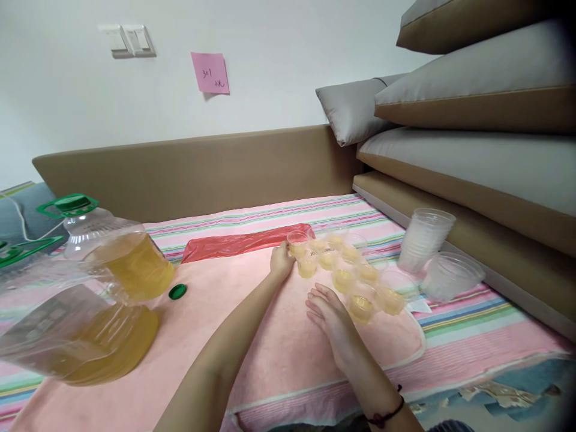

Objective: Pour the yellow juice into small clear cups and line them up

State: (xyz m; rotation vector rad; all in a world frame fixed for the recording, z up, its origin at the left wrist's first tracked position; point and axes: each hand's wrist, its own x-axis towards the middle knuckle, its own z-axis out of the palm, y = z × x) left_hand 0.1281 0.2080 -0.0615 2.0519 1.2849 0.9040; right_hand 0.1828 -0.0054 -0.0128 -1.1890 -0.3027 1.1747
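My left hand (282,263) reaches to the far left corner of a group of clear plastic cups. Its fingers are closed at the side of one cup (297,240) holding some yellow liquid. Just in front of it stands another cup (306,267). My right hand (332,321) hovers over the pink cloth (288,354), fingers stretched out and holding nothing. Closest to it is a near cup (360,308), also with yellow liquid at the bottom. Several more such cups stand in rows behind, a few with clear lids or rims showing.
Two large clear jugs (135,264) of yellow liquid stand at left, near a loose green cap (177,291). A red plastic bag (243,240) lies behind. Stacked clear cups (423,240) and stacked lids or bowls (452,276) are at right, beside piled cushions (472,162).
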